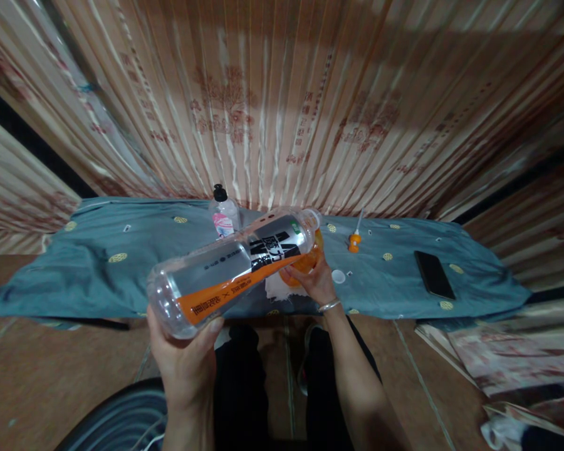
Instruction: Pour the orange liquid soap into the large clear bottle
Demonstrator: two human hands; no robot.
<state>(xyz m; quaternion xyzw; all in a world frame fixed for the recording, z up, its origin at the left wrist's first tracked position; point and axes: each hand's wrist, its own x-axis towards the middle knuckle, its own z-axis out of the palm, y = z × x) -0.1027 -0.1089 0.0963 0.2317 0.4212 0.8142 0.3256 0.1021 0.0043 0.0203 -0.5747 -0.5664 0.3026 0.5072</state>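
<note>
A large clear plastic bottle (216, 269) with a silver and orange label lies tilted across the middle, its mouth toward the upper right. My left hand (183, 351) is wrapped round the base end of it. Around an orange see-through container (291, 276) my right hand (316, 279) is closed. The large bottle's neck reaches over this container and hides much of it, so I cannot tell whether the two touch. A white tissue (282, 289) shows below the container. Right of my right hand, an orange spray head (354, 241) with a thin tube rests on the cloth.
A teal cloth (98, 257) covers the long low surface. On it are a clear bottle with a black cap (224, 216), a round white disc (338, 276) and a black phone (433, 275). A printed curtain (282, 125) hangs behind. A dark round basin (122, 419) sits lower left.
</note>
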